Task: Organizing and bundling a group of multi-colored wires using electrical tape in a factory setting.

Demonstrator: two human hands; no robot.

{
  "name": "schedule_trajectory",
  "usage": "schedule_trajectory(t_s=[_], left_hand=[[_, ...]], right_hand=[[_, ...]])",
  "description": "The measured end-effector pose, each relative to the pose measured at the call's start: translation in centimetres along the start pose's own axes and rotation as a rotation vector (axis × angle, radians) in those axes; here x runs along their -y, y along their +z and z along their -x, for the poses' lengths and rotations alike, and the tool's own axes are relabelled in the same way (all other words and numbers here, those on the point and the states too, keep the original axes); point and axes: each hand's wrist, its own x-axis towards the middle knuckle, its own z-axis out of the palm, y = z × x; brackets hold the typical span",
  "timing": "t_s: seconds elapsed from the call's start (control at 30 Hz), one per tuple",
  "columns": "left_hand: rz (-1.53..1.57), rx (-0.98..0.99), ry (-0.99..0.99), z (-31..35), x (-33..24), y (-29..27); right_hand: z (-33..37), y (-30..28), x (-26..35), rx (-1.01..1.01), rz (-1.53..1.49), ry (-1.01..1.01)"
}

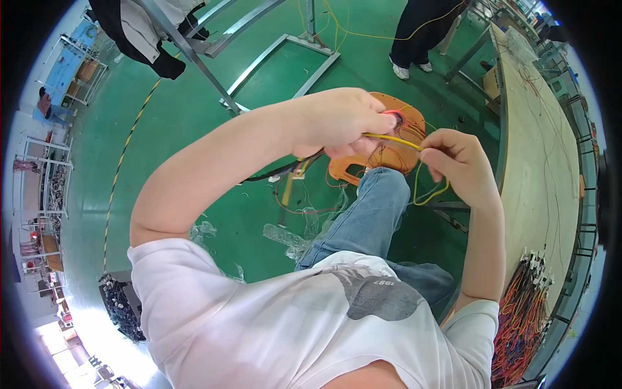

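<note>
My left hand is closed round a bundle of wires, with a red loop showing at its fingertips. Dark wires trail from its underside. A yellow wire runs taut from the left hand across to my right hand, whose thumb and fingers pinch it. Beyond the right fingers, the wire's loose part hangs in a loop. An orange plastic stool or seat with wires lying over it is below both hands, partly hidden by them.
On the right runs a long pale workbench, with a heap of coloured wires at its near end. A metal frame stands ahead. Clear plastic scraps lie on the green floor. Another person's legs are at the far side.
</note>
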Motion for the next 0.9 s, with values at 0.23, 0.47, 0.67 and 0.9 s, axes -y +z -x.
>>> schedule_trajectory(t_s=[0.23,0.47,0.67,0.9], left_hand=[[-0.156,0.028,-0.038,0.1,-0.5,0.9],[-0.100,0.075,0.062,2.2,-1.0,0.9],[0.197,0.222,0.193,3.6,1.7,-0.2],[0.719,0.156,0.840,14.2,-1.9,-5.3]], right_hand=[[-1.0,2.5,0.5,-0.143,0.184,-0.258],[-1.3,1.4,1.2,0.257,0.075,-0.269],[-0.4,-0.4,3.7,0.325,0.295,-0.272],[-2.1,0.6,0.7,0.603,-0.118,-0.122]])
